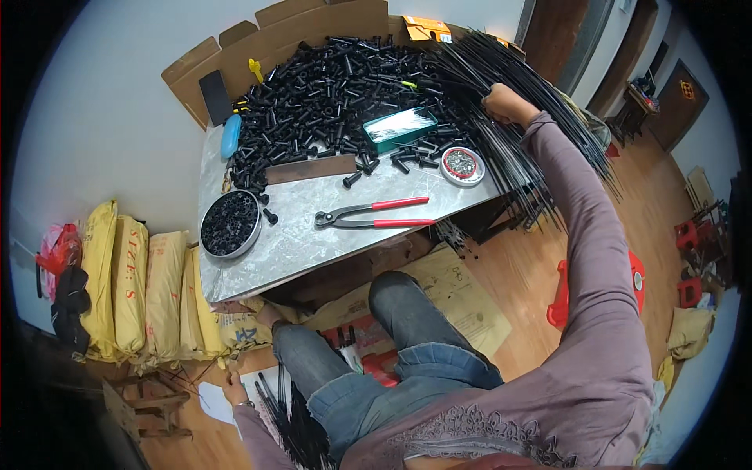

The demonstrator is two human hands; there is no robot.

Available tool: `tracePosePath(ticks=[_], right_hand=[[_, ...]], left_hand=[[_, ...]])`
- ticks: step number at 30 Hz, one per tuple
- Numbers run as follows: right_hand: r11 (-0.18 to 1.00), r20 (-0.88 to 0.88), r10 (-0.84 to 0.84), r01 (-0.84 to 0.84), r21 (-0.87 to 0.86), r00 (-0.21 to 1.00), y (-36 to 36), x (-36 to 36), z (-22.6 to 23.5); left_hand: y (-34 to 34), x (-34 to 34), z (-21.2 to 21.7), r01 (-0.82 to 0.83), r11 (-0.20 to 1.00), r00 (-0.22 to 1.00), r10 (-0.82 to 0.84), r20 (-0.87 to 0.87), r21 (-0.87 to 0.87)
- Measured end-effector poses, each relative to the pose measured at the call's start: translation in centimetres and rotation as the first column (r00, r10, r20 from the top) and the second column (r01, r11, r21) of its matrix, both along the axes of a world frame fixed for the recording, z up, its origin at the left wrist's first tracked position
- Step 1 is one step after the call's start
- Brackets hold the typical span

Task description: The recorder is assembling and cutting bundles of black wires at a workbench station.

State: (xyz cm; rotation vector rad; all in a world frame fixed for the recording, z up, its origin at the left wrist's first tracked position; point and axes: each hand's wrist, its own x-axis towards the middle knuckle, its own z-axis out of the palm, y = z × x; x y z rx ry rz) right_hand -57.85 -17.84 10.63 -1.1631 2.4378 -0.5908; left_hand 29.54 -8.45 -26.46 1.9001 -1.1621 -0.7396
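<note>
A grey marbled tabletop (pixel 329 235) fills the middle of the scene, backed on its far side by flattened brown cardboard sheets (pixel 313 27) leaning on the white wall. A large heap of short black plastic tubes (pixel 329 86) covers the far half of the table. At the far right edge, a long bundle of thin black rods (pixel 540 149) fans off the table toward the wooden floor; the right hand (pixel 505 102) is closed around this bundle near its far end, arm stretched out in a mauve sleeve. A row of yellow woven sacks (pixel 141 290) stands on the floor at the left. Near the person's left knee, the left hand (pixel 233 389) hangs low beside a second bunch of black rods (pixel 294 427) and seems to touch them, though I cannot tell whether its fingers are curled or loose. On the near part of the table lie red-handled metal pincers (pixel 376 213), with a round metal tin of black rings (pixel 229 224) to the left, a teal rectangular box (pixel 399 128) farther back, and a small round red-rimmed tin of silver bits (pixel 462 165) at the right.
</note>
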Motion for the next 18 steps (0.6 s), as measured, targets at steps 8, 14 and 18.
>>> tracePosePath(ticks=[8, 14, 18], right_hand=[[0.850, -0.036, -0.117, 0.081, -0.520, 0.993, 2.0, -2.7, 6.9], [0.802, -0.135, 0.139, -0.191, -0.566, 0.981, 2.6, 3.6, 13.5], [0.766, -0.488, 0.187, -0.437, -0.471, 0.853, 2.8, 13.5, 15.2]], left_hand=[[-3.4, -5.1, 3.4, 0.151, 0.986, 0.988, -0.148, -0.047, 0.070], [-2.1, -14.9, 17.5, 0.304, 0.947, 0.890, -0.321, -0.323, -0.104], [-0.3, -29.6, 30.4, 0.651, 0.721, 0.547, -0.663, -0.511, -0.237]])
